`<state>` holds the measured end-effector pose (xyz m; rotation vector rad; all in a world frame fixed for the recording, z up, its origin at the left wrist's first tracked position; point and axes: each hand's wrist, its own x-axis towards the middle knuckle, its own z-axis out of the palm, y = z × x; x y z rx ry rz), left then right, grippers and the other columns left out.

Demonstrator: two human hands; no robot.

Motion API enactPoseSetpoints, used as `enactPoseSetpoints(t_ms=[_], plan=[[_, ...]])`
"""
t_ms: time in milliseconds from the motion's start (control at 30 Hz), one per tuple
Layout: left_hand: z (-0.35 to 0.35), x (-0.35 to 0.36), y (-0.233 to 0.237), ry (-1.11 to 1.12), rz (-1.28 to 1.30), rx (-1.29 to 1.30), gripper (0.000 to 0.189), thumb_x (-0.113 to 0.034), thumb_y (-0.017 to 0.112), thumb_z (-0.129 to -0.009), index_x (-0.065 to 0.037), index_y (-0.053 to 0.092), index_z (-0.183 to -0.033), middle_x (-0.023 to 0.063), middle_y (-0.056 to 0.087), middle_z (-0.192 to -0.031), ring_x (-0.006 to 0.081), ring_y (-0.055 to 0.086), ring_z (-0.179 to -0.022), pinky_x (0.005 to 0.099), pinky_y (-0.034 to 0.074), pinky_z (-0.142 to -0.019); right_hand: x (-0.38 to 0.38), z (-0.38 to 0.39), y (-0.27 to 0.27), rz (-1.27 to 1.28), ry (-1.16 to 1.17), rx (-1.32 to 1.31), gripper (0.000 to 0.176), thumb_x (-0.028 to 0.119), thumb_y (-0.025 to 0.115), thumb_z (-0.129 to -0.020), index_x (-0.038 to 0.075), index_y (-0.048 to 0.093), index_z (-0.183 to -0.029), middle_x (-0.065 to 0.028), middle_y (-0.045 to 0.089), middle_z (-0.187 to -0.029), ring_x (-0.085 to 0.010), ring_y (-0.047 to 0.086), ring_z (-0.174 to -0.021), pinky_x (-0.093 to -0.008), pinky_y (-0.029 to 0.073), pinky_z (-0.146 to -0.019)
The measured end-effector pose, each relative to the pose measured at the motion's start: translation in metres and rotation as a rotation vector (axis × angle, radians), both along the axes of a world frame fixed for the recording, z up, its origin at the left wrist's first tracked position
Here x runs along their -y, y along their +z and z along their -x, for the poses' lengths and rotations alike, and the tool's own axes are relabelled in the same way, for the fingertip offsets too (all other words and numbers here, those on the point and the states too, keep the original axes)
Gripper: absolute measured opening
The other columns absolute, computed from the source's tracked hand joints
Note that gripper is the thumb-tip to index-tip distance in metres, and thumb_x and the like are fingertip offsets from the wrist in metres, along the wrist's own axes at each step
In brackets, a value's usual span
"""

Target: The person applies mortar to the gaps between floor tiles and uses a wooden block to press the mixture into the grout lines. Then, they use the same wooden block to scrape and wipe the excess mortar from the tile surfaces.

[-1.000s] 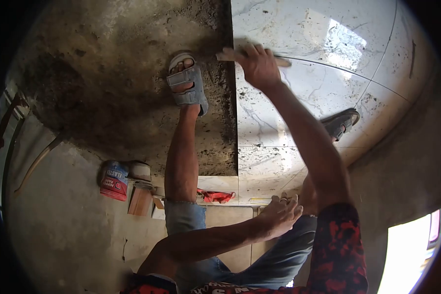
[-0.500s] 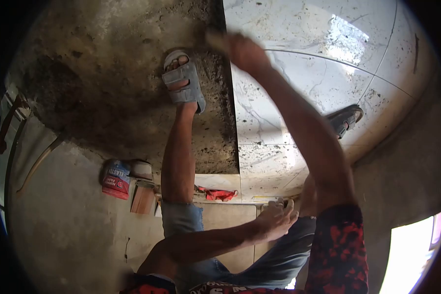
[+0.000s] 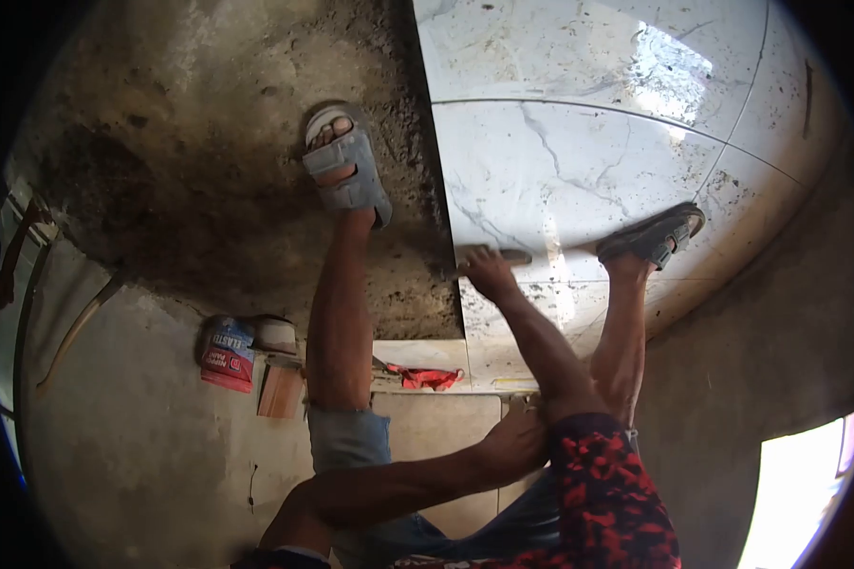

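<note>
My right hand [image 3: 489, 273] is closed round a short, flat tool with a brownish end [image 3: 516, 256], low over the white marbled tiles [image 3: 541, 180] beside their dark edge. The tool's other end, by the dirt strip, is mostly hidden by the fingers. My left hand [image 3: 514, 444] is close to my right forearm, its fingers curled; I cannot tell what they hold. Along the tile edge runs bare, rough ground with dark crumbs [image 3: 413, 123]. One sandalled foot [image 3: 344, 171] stands on this ground, the other [image 3: 650, 239] on the tiles.
A red and blue bag [image 3: 228, 354] leans by the wall beside a brown tile piece [image 3: 281, 389]. A red cloth-like item [image 3: 430, 378] lies at the low ledge. A curved stick [image 3: 78, 327] rests at left. Crumbs dot the tiles.
My right hand has come back toward me along the tile edge with the tool. My left hand has shifted slightly down and left, close to the right forearm.
</note>
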<state>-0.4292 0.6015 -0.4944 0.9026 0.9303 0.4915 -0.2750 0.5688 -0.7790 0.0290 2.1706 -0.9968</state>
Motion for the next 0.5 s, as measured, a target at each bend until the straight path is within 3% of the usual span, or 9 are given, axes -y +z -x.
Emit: enactPoseSetpoints(t_ms=[33,100,167,200,233,300,367,467,500], plan=[[-0.001,-0.004,0.000,-0.217,-0.015,-0.083,0.053,-0.030,0.056,-0.086,-0.003,0.045,-0.129,0.0289,0.038,-0.133,0.0469,0.049,-0.114,0.0469,0.047,-0.079,-0.001,0.006,0.003,-0.009,-0.001,0.027,0.021,0.017,0.054,-0.083,0.017,0.063,-0.102,-0.0063,0.057,-0.101,-0.0249,0.052,-0.105,-0.0416,0.046,-0.087],[-0.001,-0.005,-0.003,-0.200,-0.053,-0.079,0.055,-0.031,0.058,-0.085,-0.003,0.045,-0.130,0.0298,0.038,-0.132,0.0470,0.049,-0.113,0.0460,0.049,-0.077,-0.009,0.017,-0.008,-0.185,-0.081,-0.208,0.030,0.013,0.053,-0.083,0.017,0.057,-0.113,-0.0082,0.056,-0.104,-0.0259,0.054,-0.103,-0.0409,0.049,-0.083],[-0.003,-0.008,0.001,-0.186,-0.128,-0.059,0.062,-0.035,0.061,-0.083,-0.002,0.043,-0.132,0.0317,0.038,-0.130,0.0461,0.049,-0.114,0.0437,0.052,-0.072,-0.074,0.068,-0.014,-0.067,-0.309,-0.030,0.036,0.007,0.045,-0.087,0.015,0.051,-0.121,-0.0118,0.057,-0.110,-0.0305,0.057,-0.100,-0.0386,0.049,-0.084],[-0.002,-0.011,0.001,-0.188,-0.128,-0.054,0.062,-0.035,0.061,-0.083,-0.002,0.043,-0.132,0.0317,0.038,-0.130,0.0461,0.049,-0.114,0.0437,0.052,-0.072,-0.110,0.094,-0.032,0.080,-0.499,-0.239,0.018,0.011,0.046,-0.091,0.008,0.057,-0.104,-0.0123,0.062,-0.094,-0.0323,0.061,-0.085,-0.0413,0.050,-0.075],[-0.001,-0.014,-0.003,-0.206,-0.132,-0.070,0.062,-0.036,0.061,-0.083,-0.002,0.044,-0.132,0.0316,0.038,-0.131,0.0454,0.049,-0.113,0.0436,0.053,-0.072,-0.161,0.141,-0.009,0.197,-0.586,-0.352,0.020,0.013,0.044,-0.092,0.006,0.058,-0.105,-0.0155,0.062,-0.100,-0.0341,0.059,-0.089,-0.0410,0.049,-0.077],[-0.006,-0.014,-0.006,-0.218,-0.112,-0.124,0.062,-0.039,0.061,-0.083,-0.003,0.045,-0.131,0.0298,0.037,-0.132,0.0429,0.051,-0.112,0.0457,0.053,-0.075,-0.235,0.177,-0.026,-0.092,-0.469,-0.633,0.024,0.014,0.044,-0.092,0.007,0.059,-0.110,-0.0153,0.062,-0.106,-0.0331,0.058,-0.097,-0.0402,0.047,-0.081],[-0.005,-0.019,-0.009,-0.226,-0.109,-0.141,0.063,-0.040,0.061,-0.083,-0.004,0.044,-0.131,0.0289,0.037,-0.133,0.0426,0.051,-0.112,0.0469,0.052,-0.078,-0.312,0.202,-0.029,-0.307,-0.536,-0.460,0.025,0.013,0.045,-0.093,0.005,0.055,-0.114,-0.0131,0.061,-0.107,-0.0291,0.058,-0.099,-0.0381,0.047,-0.083],[0.001,-0.028,-0.018,-0.269,-0.102,-0.159,0.066,-0.041,0.060,-0.084,-0.005,0.039,-0.135,0.0271,0.036,-0.135,0.0421,0.051,-0.113,0.0499,0.048,-0.085,-0.379,0.217,-0.031,-0.465,-1.013,-0.323,0.046,0.023,0.056,-0.085,-0.001,0.047,-0.124,-0.0219,0.053,-0.121,-0.0354,0.054,-0.108,-0.0394,0.047,-0.088],[0.004,-0.030,-0.018,-0.265,-0.105,-0.147,0.066,-0.041,0.059,-0.084,-0.005,0.039,-0.136,0.0274,0.036,-0.136,0.0423,0.050,-0.114,0.0500,0.048,-0.086,-0.376,0.213,-0.038,-0.451,-1.035,-0.360,0.047,0.032,0.063,-0.082,0.007,0.053,-0.121,-0.0215,0.055,-0.119,-0.0314,0.057,-0.107,-0.0399,0.045,-0.093]])
